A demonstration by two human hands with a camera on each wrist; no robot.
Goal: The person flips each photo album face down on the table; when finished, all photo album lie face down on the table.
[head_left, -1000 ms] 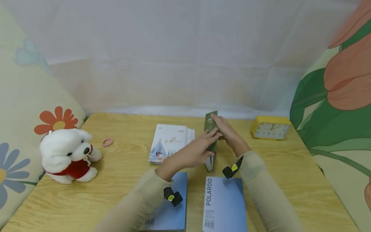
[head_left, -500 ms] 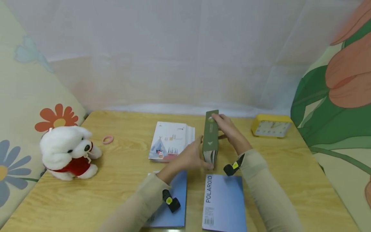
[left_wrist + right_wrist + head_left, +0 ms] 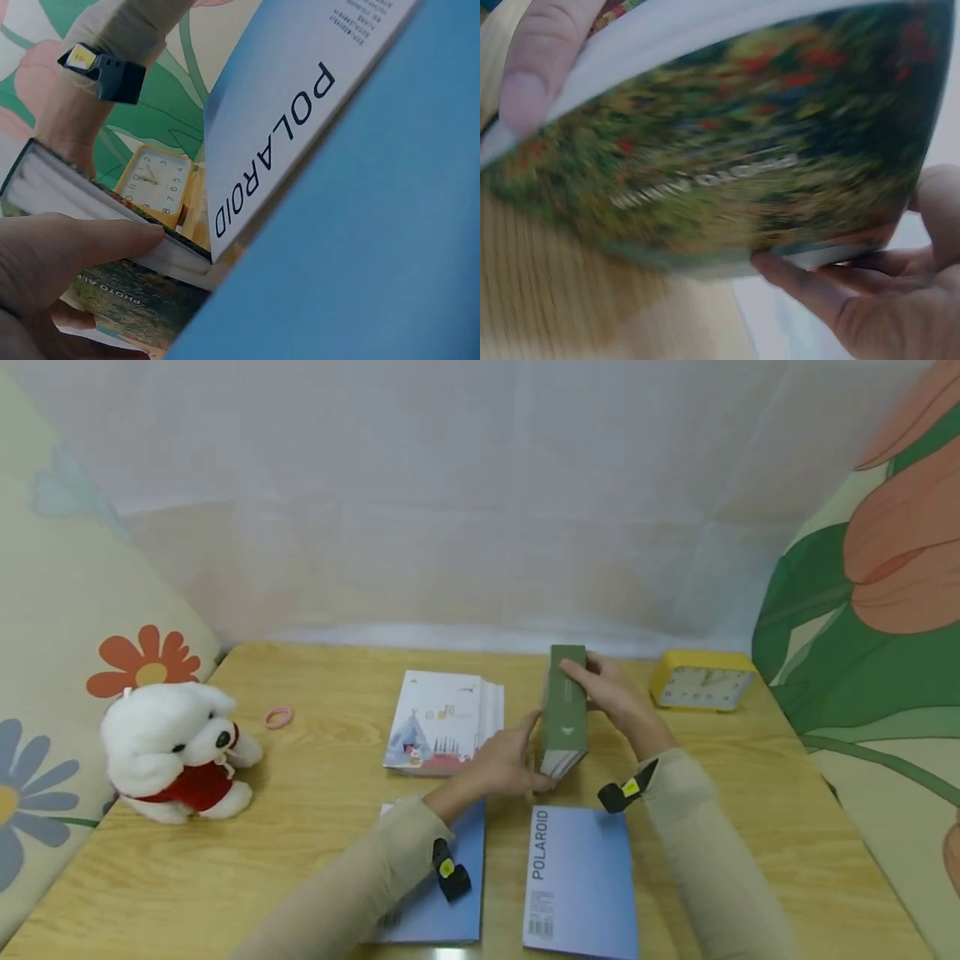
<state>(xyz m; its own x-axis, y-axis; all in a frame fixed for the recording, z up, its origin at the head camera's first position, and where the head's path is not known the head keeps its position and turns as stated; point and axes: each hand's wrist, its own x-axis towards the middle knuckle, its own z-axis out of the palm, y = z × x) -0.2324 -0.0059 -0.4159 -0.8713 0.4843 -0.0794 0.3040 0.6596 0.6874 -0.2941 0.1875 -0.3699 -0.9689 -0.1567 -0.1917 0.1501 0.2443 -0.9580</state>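
Observation:
A thick photo album point(image 3: 567, 706) with a green spine stands on edge at the back of the table, spine up and tilted slightly. My left hand point(image 3: 504, 764) holds its near left corner; in the left wrist view the thumb point(image 3: 124, 238) presses the white page edges, with fingers curled on the cover side. On the far right side, my right hand point(image 3: 611, 693) grips the album with its thumb on the spine. The right wrist view shows the blurred flowery cover point(image 3: 727, 165) reading "PHOTO ALBUM", and my right hand's curled fingers point(image 3: 806, 289) at its edge.
White books point(image 3: 438, 722) lie stacked left of the album. Two blue books, one point(image 3: 581, 881) marked POLAROID and the other point(image 3: 457, 877) partly under my left sleeve, lie in front. A yellow clock point(image 3: 703, 681), a pink ring point(image 3: 278, 717) and a white plush dog point(image 3: 176, 752) stand around.
The album's spine has come into fuller view, and the album has shifted right. My left hand has moved from across the album to its near left corner; the right hand moved right with it.

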